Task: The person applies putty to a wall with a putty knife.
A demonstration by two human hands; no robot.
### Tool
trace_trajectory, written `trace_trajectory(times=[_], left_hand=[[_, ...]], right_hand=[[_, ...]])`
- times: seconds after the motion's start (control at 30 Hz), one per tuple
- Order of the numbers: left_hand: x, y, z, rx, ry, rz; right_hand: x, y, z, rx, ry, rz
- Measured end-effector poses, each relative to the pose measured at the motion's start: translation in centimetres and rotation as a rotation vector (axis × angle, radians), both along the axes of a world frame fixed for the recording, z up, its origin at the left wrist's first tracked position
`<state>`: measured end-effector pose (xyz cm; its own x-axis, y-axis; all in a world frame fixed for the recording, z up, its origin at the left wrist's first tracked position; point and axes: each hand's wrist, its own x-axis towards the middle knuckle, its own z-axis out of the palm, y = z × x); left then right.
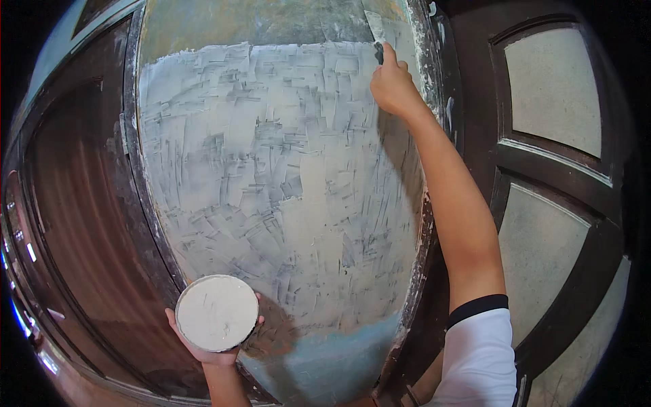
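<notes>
My right hand (392,85) at one o'clock is closed around a putty knife (375,30), blade flat on the wall panel (285,183) at the putty's upper edge. My left hand (213,346) at six o'clock cups a round tub of white putty (217,312) underneath, mouth level and in reach

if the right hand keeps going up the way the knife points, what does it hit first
Probably nothing solid: the right hand holds the putty knife on the wall panel, blade pointing up toward the bare, uncoated strip; past that, the picture ends.
</notes>
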<state>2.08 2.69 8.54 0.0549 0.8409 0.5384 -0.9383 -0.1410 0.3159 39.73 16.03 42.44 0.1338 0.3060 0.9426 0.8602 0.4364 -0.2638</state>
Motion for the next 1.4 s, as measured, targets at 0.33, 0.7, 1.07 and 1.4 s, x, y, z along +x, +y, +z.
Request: trace_trajectory(times=[0.33,0.7,1.07,1.4], left_hand=[[-0.1,0.6,-0.4,-0.091,0.006,-0.014],[-0.2,0.6,-1.5,-0.112,0.012,-0.049],[-1.3,0.1,-2.5,-0.122,-0.023,-0.008],[-0.7,-0.2,-1.9,-0.115,-0.023,-0.03]], right_hand=[[1.3,-1.7,0.9,-0.073,-0.151,-0.155],[2.9,-3.6,1.0,0.002,-0.15,-0.036],[2.9,-5.2,-2.5,-0.181,-0.137,0.025],[4.9,-3.0,1.4,-0.133,-0.193,-0.01]])
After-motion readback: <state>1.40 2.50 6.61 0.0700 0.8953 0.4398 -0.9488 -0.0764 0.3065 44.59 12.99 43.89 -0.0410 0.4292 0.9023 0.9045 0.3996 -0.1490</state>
